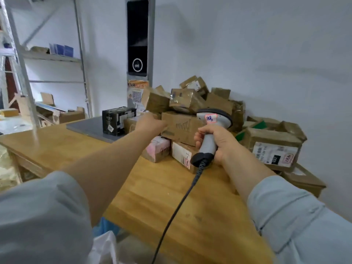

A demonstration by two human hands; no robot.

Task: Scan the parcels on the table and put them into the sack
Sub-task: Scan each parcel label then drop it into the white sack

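- Hands: two, both reaching out over the table (144, 197).
- The right hand (215, 144) is clenched round the grey handle of the one scanner (209, 130); the scanner's head faces the heap, and its one dark cable (181, 202) trails back across the wood.
- The left hand (150, 122) stretches to the large brown box (181, 128); blur hides its fingers, so I cannot tell whether it grasps.
- The parcels (190, 100) are heaped against the wall just beyond both hands, well over ten and too jumbled to count exactly.
- One pink parcel (159, 147) lies between the hands, at the heap's foot.
- One black box (118, 121) stands left of the left hand on a grey pad (85, 126).
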